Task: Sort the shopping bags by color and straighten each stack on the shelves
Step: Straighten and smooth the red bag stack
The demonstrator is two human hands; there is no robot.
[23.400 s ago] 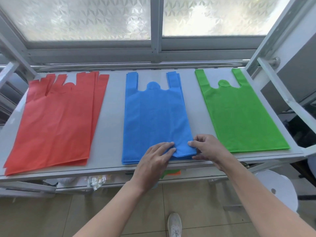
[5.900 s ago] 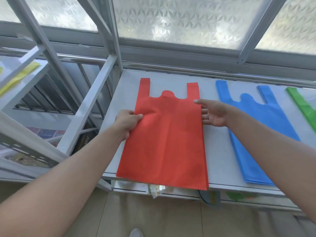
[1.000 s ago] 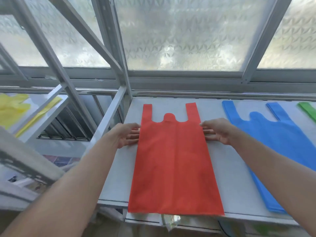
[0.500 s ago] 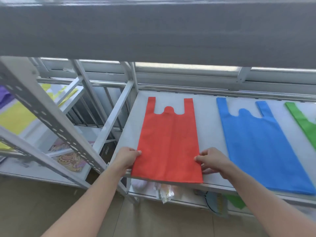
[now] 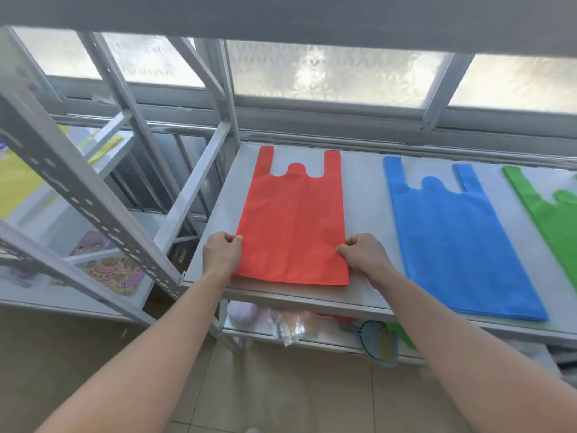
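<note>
The person is standing at the shelf [image 5: 368, 214] under the window and working on the red stack [image 5: 293, 220], which is lying flat at the shelf's left end with its handles pointing toward the glass and its bottom edge near the front lip. The left grip [image 5: 222, 254] is curling onto the stack's left edge low down, thumb on top, and the right grip [image 5: 363, 256] is pinching the right edge at about the same height. Neither is holding anything else.

Sorting on this shelf is looking finished to me: red, then the blue stack [image 5: 456, 242] well apart to the right, then the green stack [image 5: 559, 223] partly cut off by the frame. Red and blue are showing clean, squared edges. I am judging this a last squaring-up of red.

What is remaining is harder to say. Yellow bags [image 5: 18, 182] are lying on the neighbouring rack to the left, blurred and half hidden behind its posts, so I cannot tell whether they are needing attention.
</note>
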